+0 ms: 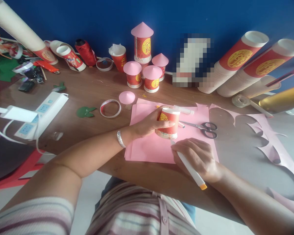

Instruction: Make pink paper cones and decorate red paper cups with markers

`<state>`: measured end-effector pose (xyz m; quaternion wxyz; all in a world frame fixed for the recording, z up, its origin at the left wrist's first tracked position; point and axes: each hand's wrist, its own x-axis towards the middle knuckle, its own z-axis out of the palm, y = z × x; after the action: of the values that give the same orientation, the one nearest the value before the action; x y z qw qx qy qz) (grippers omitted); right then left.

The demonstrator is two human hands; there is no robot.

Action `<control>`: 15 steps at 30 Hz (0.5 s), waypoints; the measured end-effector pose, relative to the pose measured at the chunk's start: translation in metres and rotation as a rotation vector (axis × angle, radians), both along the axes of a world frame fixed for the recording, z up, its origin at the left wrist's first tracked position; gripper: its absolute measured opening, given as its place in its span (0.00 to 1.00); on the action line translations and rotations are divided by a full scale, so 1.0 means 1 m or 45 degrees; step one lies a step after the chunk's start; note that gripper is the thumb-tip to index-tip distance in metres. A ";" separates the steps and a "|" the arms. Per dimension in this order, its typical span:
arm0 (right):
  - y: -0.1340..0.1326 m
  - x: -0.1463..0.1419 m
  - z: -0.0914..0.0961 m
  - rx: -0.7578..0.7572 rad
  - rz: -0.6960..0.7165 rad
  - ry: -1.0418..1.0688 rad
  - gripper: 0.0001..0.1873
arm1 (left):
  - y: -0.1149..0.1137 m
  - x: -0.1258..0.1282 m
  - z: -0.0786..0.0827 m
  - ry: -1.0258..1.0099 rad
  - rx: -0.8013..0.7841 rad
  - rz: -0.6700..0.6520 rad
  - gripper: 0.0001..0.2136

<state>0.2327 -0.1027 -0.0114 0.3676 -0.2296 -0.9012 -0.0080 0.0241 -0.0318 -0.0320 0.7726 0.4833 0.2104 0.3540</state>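
Observation:
My left hand (147,124) is wrapped round a red and gold paper cup (168,123) that stands upside down on a stack of pink paper (149,147). My right hand (198,158) grips a white marker with an orange end (189,168); its tip touches the paper at the cup's rim. Scissors (205,128) lie on the pink paper just right of the cup. A white glue stick (183,110) lies behind the cup.
Several cups with pink cone lids (142,45) stand at the back. A loose pink cone (126,97), a tape roll (110,108), a green cut-out (85,112) and a power strip (42,112) lie to the left. Stacked cups (235,62) and cut pink paper (271,137) lie to the right.

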 end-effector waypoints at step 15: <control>0.003 -0.002 -0.001 0.003 -0.009 -0.018 0.10 | -0.001 0.003 0.003 0.017 0.011 0.005 0.24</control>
<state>0.2303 -0.0994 -0.0125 0.3613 -0.2322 -0.9030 -0.0121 0.0271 -0.0330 -0.0285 0.7683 0.4886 0.2149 0.3532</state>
